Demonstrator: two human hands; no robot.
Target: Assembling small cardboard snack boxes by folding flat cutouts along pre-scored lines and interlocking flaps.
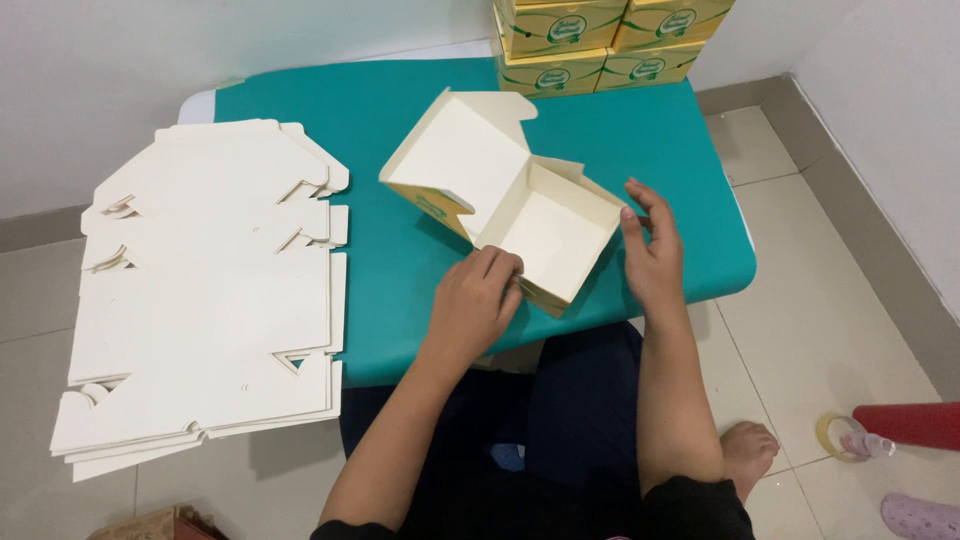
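Observation:
A half-folded cream cardboard box (520,205) with yellow outer print lies open on the teal table (400,110), its lid flap raised toward the back left. My left hand (475,300) presses the box's near left corner, fingers curled over the wall. Next to the box's right wall is my right hand (652,255), thumb touching the wall and fingers spread.
A thick stack of flat cream box blanks (205,300) overhangs the table's left side. Finished yellow boxes (600,40) are stacked at the table's far edge. On the tiled floor at right lie a tape roll (838,437), a red roll (915,423) and a pink slipper (920,517).

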